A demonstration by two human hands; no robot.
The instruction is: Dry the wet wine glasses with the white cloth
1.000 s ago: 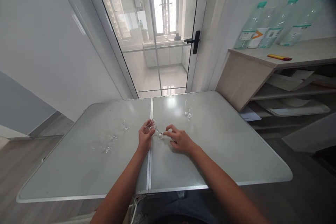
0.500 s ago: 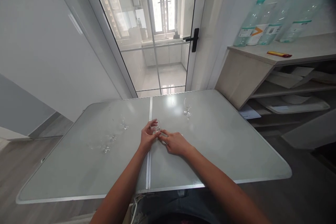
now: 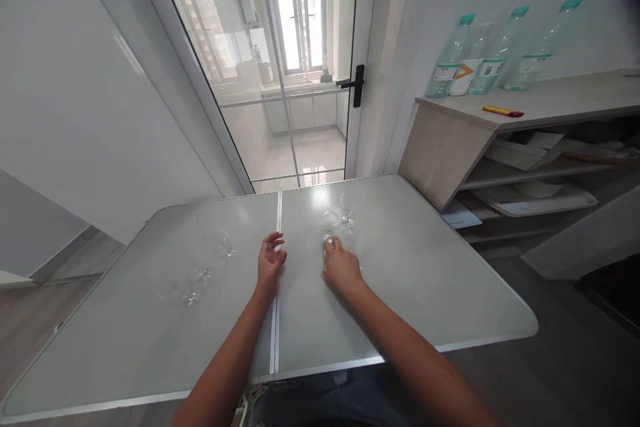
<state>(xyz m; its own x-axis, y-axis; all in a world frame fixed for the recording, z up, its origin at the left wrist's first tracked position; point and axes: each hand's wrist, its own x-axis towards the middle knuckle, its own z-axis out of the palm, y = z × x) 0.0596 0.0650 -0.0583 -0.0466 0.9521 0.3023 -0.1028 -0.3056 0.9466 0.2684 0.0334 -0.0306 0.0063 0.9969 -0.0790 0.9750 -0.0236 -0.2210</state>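
Observation:
My right hand (image 3: 340,265) is closed round the stem of a small clear wine glass (image 3: 329,219) that stands upright on the grey table (image 3: 400,293). Just to its right a second clear glass (image 3: 347,208) stands on its own. My left hand (image 3: 270,259) hovers over the table's middle seam, fingers curled loosely apart, with nothing in it. On the left half of the table lie other clear glasses (image 3: 193,280), hard to make out, one (image 3: 226,247) nearer the middle.
A glass door (image 3: 280,67) with a black handle (image 3: 356,84) stands behind the table. On the right a wooden shelf unit (image 3: 525,140) carries three plastic bottles (image 3: 493,57) and a red and yellow pen (image 3: 503,111); papers lie on its lower shelves.
Both hands held the glass on its side; now it stands upright farther right in my right hand. My left hand has let go. The camera has swung a little to the right.

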